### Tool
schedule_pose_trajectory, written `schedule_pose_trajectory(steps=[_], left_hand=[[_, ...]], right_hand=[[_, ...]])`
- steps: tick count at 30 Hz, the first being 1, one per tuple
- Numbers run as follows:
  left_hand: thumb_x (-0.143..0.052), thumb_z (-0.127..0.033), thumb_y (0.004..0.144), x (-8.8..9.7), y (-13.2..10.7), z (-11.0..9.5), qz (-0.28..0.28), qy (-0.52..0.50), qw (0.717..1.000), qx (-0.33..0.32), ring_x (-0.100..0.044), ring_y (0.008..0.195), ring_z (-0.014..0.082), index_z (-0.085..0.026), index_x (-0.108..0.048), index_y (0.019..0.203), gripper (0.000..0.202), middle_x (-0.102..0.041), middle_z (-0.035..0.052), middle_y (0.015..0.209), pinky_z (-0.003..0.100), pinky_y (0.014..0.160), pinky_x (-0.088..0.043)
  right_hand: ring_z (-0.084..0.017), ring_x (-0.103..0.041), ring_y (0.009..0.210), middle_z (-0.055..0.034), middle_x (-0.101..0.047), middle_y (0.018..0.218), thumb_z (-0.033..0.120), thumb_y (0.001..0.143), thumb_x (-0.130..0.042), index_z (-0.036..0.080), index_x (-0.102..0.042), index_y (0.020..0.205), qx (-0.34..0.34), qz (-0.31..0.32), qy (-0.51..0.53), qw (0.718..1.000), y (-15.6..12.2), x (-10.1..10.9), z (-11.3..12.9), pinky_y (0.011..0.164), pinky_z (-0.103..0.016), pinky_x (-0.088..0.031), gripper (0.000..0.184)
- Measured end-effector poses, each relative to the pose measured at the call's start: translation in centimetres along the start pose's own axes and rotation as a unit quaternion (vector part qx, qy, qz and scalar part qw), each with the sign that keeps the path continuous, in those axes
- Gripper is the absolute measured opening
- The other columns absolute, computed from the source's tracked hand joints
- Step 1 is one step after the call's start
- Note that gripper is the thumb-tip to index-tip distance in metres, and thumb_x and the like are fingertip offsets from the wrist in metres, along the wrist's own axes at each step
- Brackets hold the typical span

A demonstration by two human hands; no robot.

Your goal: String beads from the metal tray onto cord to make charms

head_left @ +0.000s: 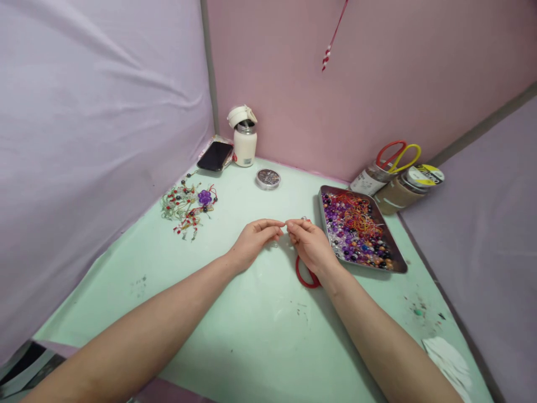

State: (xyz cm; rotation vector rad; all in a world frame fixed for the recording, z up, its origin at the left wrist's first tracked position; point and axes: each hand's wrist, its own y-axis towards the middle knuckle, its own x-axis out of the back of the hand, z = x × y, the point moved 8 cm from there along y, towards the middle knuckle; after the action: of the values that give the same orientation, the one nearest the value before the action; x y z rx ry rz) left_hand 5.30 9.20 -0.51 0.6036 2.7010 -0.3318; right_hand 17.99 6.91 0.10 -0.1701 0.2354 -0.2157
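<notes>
Over the middle of the pale green table [251, 313], my left hand [257, 238] and my right hand [308, 240] meet at the fingertips. Both are closed in a pinch, thumb against fingers. Whatever lies between the tips is too small to make out. Something small and clear shows just below the left fingers. Red-handled scissors [305, 277] lie under my right hand, which hides most of them. Close to the right of that hand is a metal tray [398, 263] of purple, black, orange and clear beads with tangled red and yellow cords.
Beaded strings [184, 207] with a purple flower bead [205, 197] lie at the left. Behind stand a phone [215, 156], a white open-lidded bottle [245, 146] and a round clear case [268, 178]. Two jars [369, 180] are back right, one with scissors [396, 157]. White tissue [448, 361] lies front right.
</notes>
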Motion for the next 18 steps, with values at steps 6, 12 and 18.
schedule_pose_trajectory(steps=[6,12,18], left_hand=[[-0.077,-0.029,0.065,0.6,0.1,-0.4,-0.039,-0.011,0.999,-0.031,-0.063,0.082,0.0146,-0.017,-0.073,0.091,0.028,-0.072,0.0056,0.091,0.034,0.087,-0.047],[-0.077,-0.035,0.066,1.2,-0.3,-0.9,-0.079,0.003,0.995,-0.057,-0.062,0.073,0.0129,-0.017,-0.075,0.084,0.026,-0.073,0.0064,0.086,0.033,0.081,-0.050],[-0.075,-0.037,0.069,1.2,-0.2,-0.9,-0.067,-0.023,0.995,-0.065,-0.061,0.070,0.0114,-0.016,-0.072,0.081,0.025,-0.068,0.0031,0.077,0.031,0.078,-0.050]], right_hand=[[-0.010,-0.043,0.060,0.0022,-0.056,0.068,0.033,0.063,-0.077,0.019,-0.069,0.074,0.002,-0.001,0.022,1.000,-0.2,-0.1,0.0,0.058,-0.025,-0.034,0.020],[-0.012,-0.050,0.066,0.0003,-0.064,0.075,0.037,0.068,-0.073,0.021,-0.070,0.077,0.037,-0.001,-0.046,0.998,-0.5,-0.3,0.2,0.067,-0.027,-0.040,0.019],[-0.018,-0.060,0.084,-0.0032,-0.071,0.086,0.036,0.075,-0.067,0.021,-0.072,0.082,0.119,-0.020,-0.154,0.981,-1.5,-0.6,2.5,0.082,-0.033,-0.044,0.017]])
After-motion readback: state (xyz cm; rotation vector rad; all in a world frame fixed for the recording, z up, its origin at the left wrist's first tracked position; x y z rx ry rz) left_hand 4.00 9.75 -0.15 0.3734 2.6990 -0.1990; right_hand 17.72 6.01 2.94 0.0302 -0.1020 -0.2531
